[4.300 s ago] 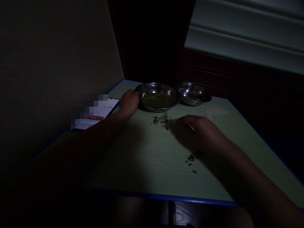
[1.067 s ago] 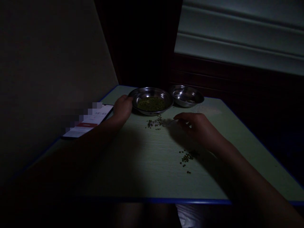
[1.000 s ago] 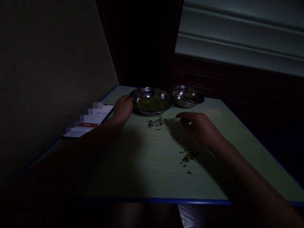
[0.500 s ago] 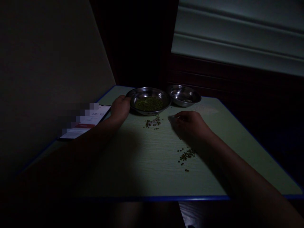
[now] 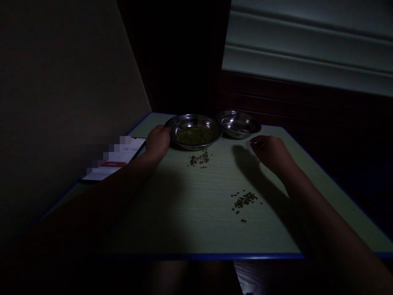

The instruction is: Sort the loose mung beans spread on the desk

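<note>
My left hand (image 5: 157, 141) grips the left rim of a steel bowl (image 5: 211, 125) that holds green beans (image 5: 194, 135). My right hand (image 5: 272, 150) hovers over the table (image 5: 190, 205) just right of a second, nearly empty steel bowl (image 5: 229, 119), its fingers pinched together on something too small to make out. A small heap of mixed green beans and pale grains (image 5: 199, 159) lies in front of the first bowl. Another scatter of green beans (image 5: 243, 200) lies nearer to me, below my right forearm.
A lit phone (image 5: 115, 159) lies at the table's left edge, beside a plain wall. The pale green table has a blue rim, and its front edge (image 5: 196, 257) is close to me. Dark panelling stands behind the bowls. The room is very dim.
My right hand has moved from the heap in front of the bean bowl rightwards and back, toward the second bowl. My left hand has stayed on the bowl's rim.
</note>
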`<action>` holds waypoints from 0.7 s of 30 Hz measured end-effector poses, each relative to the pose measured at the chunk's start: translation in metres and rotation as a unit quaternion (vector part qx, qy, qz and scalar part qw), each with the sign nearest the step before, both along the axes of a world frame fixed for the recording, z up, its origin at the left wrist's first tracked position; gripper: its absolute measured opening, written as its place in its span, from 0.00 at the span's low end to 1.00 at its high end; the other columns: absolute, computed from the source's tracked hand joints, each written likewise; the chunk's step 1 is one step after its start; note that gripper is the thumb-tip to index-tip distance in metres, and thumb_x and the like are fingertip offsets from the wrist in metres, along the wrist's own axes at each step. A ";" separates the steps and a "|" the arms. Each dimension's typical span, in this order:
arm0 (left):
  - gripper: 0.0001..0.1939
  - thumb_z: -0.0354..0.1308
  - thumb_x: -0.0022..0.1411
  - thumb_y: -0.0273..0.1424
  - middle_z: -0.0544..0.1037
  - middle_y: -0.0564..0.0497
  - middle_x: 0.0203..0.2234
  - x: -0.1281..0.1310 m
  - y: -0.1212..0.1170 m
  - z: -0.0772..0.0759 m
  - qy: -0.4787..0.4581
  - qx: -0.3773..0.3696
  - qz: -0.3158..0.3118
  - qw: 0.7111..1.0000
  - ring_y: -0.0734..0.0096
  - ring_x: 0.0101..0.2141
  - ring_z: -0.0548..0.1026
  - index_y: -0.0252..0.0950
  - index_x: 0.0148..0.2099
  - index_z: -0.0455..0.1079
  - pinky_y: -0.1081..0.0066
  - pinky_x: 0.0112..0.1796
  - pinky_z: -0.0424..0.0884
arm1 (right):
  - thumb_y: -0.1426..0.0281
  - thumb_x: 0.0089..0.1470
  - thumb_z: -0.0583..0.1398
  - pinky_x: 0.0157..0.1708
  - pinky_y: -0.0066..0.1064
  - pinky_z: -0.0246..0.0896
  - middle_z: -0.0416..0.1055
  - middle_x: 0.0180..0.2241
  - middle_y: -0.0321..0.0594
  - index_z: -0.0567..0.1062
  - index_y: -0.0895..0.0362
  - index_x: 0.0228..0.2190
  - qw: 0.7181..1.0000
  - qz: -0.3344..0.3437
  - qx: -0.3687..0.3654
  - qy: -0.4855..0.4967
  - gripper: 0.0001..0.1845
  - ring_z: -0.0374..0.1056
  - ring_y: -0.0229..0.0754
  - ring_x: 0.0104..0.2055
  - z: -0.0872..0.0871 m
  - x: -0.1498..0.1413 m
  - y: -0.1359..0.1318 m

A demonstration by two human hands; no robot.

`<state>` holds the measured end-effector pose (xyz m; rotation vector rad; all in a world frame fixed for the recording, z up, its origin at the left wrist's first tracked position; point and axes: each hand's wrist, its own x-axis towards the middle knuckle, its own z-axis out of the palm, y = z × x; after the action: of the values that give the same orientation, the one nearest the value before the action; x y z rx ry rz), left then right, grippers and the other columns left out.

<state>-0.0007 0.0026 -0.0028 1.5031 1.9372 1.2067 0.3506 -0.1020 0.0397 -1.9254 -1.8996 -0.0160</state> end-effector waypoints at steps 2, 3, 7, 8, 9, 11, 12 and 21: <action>0.11 0.57 0.76 0.32 0.88 0.37 0.50 0.003 -0.005 0.004 -0.013 -0.009 0.007 1.000 0.41 0.61 0.85 0.46 0.36 0.69 0.51 0.65 0.78 | 0.78 0.72 0.63 0.56 0.50 0.85 0.96 0.52 0.63 0.96 0.60 0.57 0.998 0.061 0.014 0.014 0.24 0.93 0.62 0.50 0.001 -0.015 -0.010; 0.12 0.57 0.76 0.31 0.89 0.37 0.51 0.005 -0.007 0.006 -0.018 -0.014 0.007 1.000 0.41 0.61 0.85 0.46 0.36 0.68 0.51 0.66 0.77 | 0.79 0.71 0.63 0.54 0.50 0.85 0.95 0.54 0.63 0.95 0.60 0.59 0.994 0.106 0.026 0.018 0.25 0.92 0.61 0.49 0.001 -0.023 -0.016; 0.12 0.57 0.76 0.30 0.88 0.37 0.50 0.007 -0.011 0.009 -0.034 -0.022 0.003 0.999 0.41 0.61 0.85 0.46 0.35 0.68 0.50 0.66 0.78 | 0.80 0.74 0.59 0.51 0.47 0.83 0.92 0.62 0.64 0.86 0.60 0.75 0.978 0.202 0.057 0.007 0.35 0.91 0.58 0.50 -0.006 -0.051 -0.035; 0.12 0.57 0.76 0.30 0.88 0.37 0.50 0.007 -0.011 0.009 -0.038 -0.018 0.005 0.999 0.41 0.60 0.85 0.46 0.35 0.68 0.50 0.66 0.78 | 0.81 0.74 0.59 0.50 0.45 0.82 0.93 0.61 0.62 0.84 0.59 0.77 0.976 0.211 0.050 -0.005 0.36 0.91 0.58 0.50 -0.008 -0.056 -0.038; 0.12 0.57 0.76 0.30 0.88 0.37 0.49 0.008 -0.011 0.009 -0.042 -0.015 0.007 0.999 0.41 0.60 0.85 0.46 0.36 0.67 0.49 0.66 0.78 | 0.82 0.74 0.59 0.49 0.44 0.81 0.93 0.59 0.60 0.84 0.57 0.77 0.974 0.222 0.040 -0.018 0.36 0.91 0.57 0.50 -0.009 -0.059 -0.040; 0.13 0.57 0.76 0.29 0.87 0.37 0.48 0.008 -0.011 0.008 -0.043 -0.011 0.008 0.999 0.41 0.59 0.85 0.46 0.35 0.67 0.48 0.67 0.78 | 0.83 0.75 0.60 0.49 0.41 0.80 0.94 0.57 0.55 0.87 0.55 0.72 0.968 0.247 0.019 -0.038 0.33 0.91 0.56 0.51 -0.011 -0.062 -0.041; 0.13 0.58 0.77 0.29 0.87 0.38 0.48 0.008 -0.011 0.008 -0.041 -0.009 0.008 0.999 0.41 0.59 0.85 0.46 0.35 0.67 0.48 0.67 0.78 | 0.83 0.75 0.60 0.50 0.41 0.80 0.94 0.56 0.54 0.89 0.55 0.70 0.964 0.260 0.011 -0.043 0.31 0.91 0.55 0.51 -0.012 -0.063 -0.040; 0.12 0.58 0.75 0.28 0.87 0.39 0.48 0.008 -0.008 0.006 -0.011 -0.008 0.011 1.000 0.41 0.60 0.84 0.46 0.35 0.68 0.50 0.67 0.78 | 0.86 0.76 0.60 0.52 0.38 0.78 0.94 0.56 0.53 0.91 0.55 0.71 0.954 0.290 -0.022 -0.073 0.33 0.90 0.53 0.53 -0.007 -0.074 -0.038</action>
<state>0.0071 -0.0050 0.0036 1.4578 1.9483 1.2084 0.2762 -0.1401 0.0329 -1.3527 -2.5136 0.0629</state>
